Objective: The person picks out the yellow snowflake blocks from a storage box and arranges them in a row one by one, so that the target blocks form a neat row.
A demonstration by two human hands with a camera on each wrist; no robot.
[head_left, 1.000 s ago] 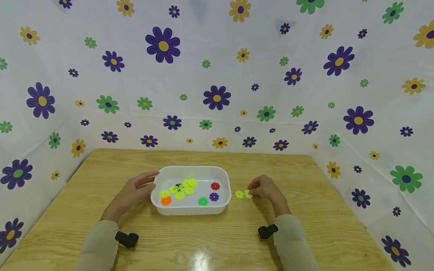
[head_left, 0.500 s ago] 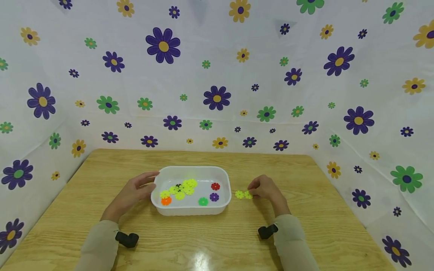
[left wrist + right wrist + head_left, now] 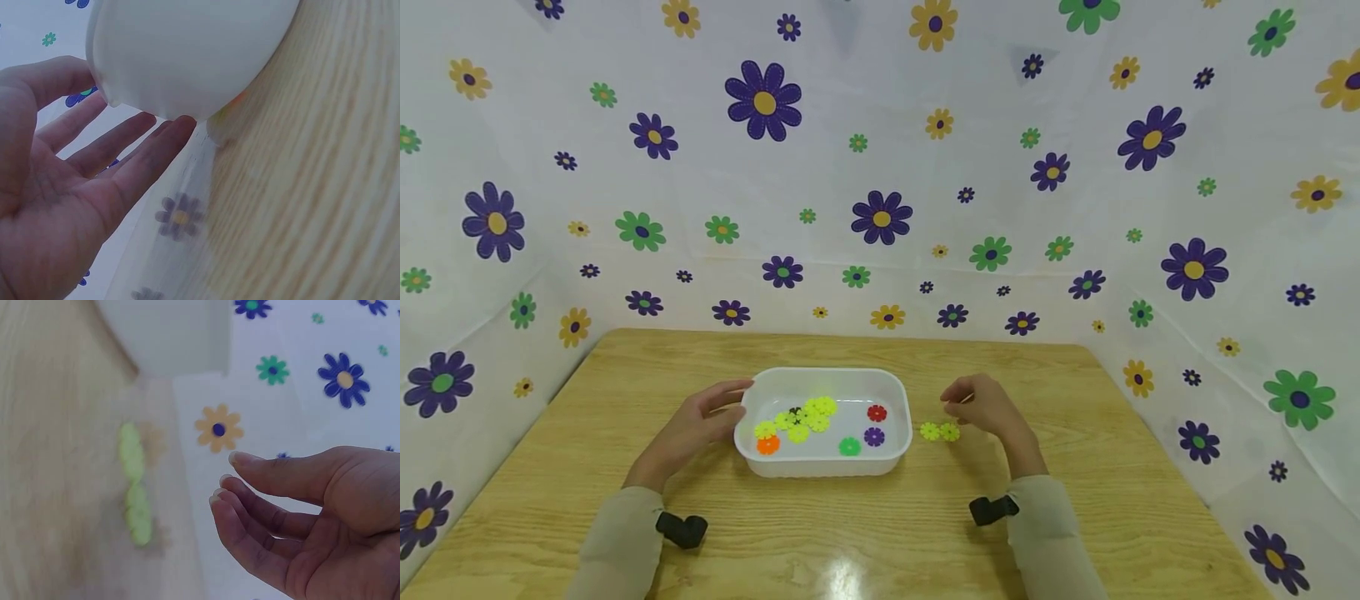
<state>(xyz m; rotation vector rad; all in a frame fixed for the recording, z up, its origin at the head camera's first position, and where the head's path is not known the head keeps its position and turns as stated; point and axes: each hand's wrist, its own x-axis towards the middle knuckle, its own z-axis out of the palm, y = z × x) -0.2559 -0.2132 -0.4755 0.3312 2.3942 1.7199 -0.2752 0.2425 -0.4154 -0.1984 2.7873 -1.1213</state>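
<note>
Beige sleeves (image 3: 623, 537) flank the white tray (image 3: 822, 467) at eight and four o'clock. At nine, the left hand (image 3: 700, 421) rests relaxed against it; at three, the right hand (image 3: 991, 408), loosely curled, holding nothing, hovers near two yellow discs (image 3: 930, 432). Flowered cloth (image 3: 820, 175) spans twelve.

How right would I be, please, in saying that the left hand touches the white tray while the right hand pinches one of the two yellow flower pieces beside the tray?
Nearly: the left hand touches the white tray, but the right hand pinches nothing. The right wrist view shows it empty and clear of the two yellow flower pieces beside the tray.
</note>
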